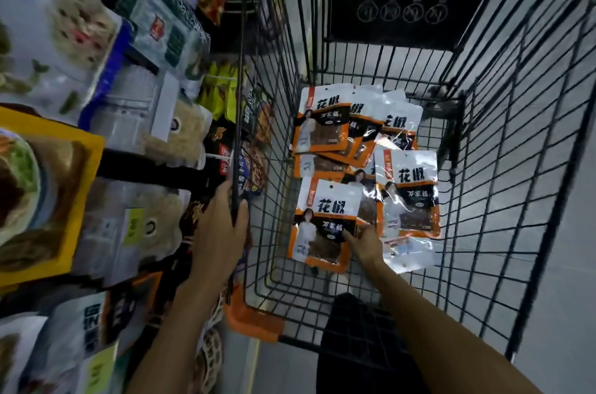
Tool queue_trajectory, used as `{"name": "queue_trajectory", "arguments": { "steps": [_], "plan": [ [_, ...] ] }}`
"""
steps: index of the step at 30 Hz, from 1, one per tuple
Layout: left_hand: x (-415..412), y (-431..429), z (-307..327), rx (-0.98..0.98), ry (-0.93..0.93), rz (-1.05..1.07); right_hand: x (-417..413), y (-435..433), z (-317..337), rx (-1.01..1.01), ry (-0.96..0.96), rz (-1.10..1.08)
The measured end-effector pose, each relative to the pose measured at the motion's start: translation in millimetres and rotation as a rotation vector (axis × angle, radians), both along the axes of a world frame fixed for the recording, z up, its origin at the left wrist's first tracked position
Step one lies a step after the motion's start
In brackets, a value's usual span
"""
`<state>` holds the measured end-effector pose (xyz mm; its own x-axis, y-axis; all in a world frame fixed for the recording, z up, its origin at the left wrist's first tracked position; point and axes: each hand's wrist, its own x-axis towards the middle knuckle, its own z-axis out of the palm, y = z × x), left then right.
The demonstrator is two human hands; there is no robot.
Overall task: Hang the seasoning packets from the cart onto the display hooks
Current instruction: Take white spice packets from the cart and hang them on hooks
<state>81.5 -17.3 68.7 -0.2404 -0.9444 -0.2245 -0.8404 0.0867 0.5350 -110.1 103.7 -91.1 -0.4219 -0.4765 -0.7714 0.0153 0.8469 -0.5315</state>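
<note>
Item one, my left hand, lower centre of the frame: clenched around the top rail of the wire cart, steadying it, carrying nothing else. Item two, my right hand, just right of it and deep in the basket: fingers extended and unclenched, the fingertips touching the face of the nearest packet, nothing grasped as yet. Item three, the seasoning packets, white and orange with black lettering: a loose overlapping heap on the cart floor at centre frame, a second packet just right of the nearest one, further ones fanned out above them in the frame. The nearest packet lies flat, long axis running up and down the frame, its hang-hole end toward the top and so away from my wrist; the right hand meets it at its lower right corner. Item four, the display rack, left side of the frame: crowded with other hanging goods; I cannot pick out a free hook through the blur. Judgement: the right hand is the nearer and should pinch that lower edge, lift, then turn the hole end leftward to the rack.
</note>
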Motion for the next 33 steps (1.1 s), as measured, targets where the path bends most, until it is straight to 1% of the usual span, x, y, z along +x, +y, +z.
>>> {"name": "queue_trajectory", "arguments": {
  "steps": [4,8,11,13,16,18,20,22,23,24,25,27,28,29,30,31,33],
  "plan": [
    [-1.3,6.5,-4.1,0.003,0.015,0.007,12.7,-1.1,-14.9,0.019,0.037,-0.021],
    [1.7,8.7,-5.5,-0.004,0.027,-0.005,24.1,-3.6,-24.4,0.049,0.095,-0.092],
    [3.7,8.6,-6.1,-0.008,0.029,-0.015,28.9,-5.5,-24.4,0.041,0.076,-0.151],
    [5.2,7.3,-5.7,-0.012,0.020,-0.034,28.0,-5.1,-17.1,0.006,0.065,-0.165],
    [5.9,6.9,2.6,-0.031,-0.017,-0.059,17.4,0.4,11.5,-0.129,0.069,-0.173],
    [4.5,7.3,15.3,-0.113,-0.059,-0.038,3.7,6.5,40.6,-0.261,0.082,-0.193],
    [-3.7,9.2,31.9,-0.274,-0.070,-0.058,-12.4,11.2,73.8,-0.378,0.060,-0.219],
    [-20.3,12.1,44.4,-0.423,-0.032,-0.129,-28.3,14.0,104.9,-0.433,-0.021,-0.251],
    [-31.4,13.9,47.5,-0.443,-0.007,-0.159,-35.1,14.9,118.9,-0.451,-0.082,-0.269],
    [-44.5,16.7,50.0,-0.408,0.025,-0.161,-41.2,15.6,131.5,-0.468,-0.145,-0.286],
    [-57.8,19.5,51.7,-0.298,0.077,-0.130,-46.0,15.9,143.3,-0.488,-0.204,-0.305],
    [-81.3,22.4,54.0,0.083,0.235,-0.032,-51.8,15.9,161.9,-0.523,-0.310,-0.333],
    [-89.6,22.4,52.6,0.282,0.343,0.018,-53.0,15.4,168.0,-0.535,-0.359,-0.332],
    [-94.6,22.2,47.9,0.451,0.459,0.060,-53.6,14.5,171.1,-0.542,-0.396,-0.321],
    [-96.6,22.3,40.5,0.571,0.550,0.099,-53.7,13.5,171.3,-0.540,-0.417,-0.309],
    [-96.9,22.6,32.7,0.651,0.603,0.132,-53.8,12.5,169.2,-0.533,-0.426,-0.300],
    [-96.7,24.3,17.5,0.736,0.620,0.171,-54.2,9.4,159.3,-0.512,-0.417,-0.291]
  ]
}}
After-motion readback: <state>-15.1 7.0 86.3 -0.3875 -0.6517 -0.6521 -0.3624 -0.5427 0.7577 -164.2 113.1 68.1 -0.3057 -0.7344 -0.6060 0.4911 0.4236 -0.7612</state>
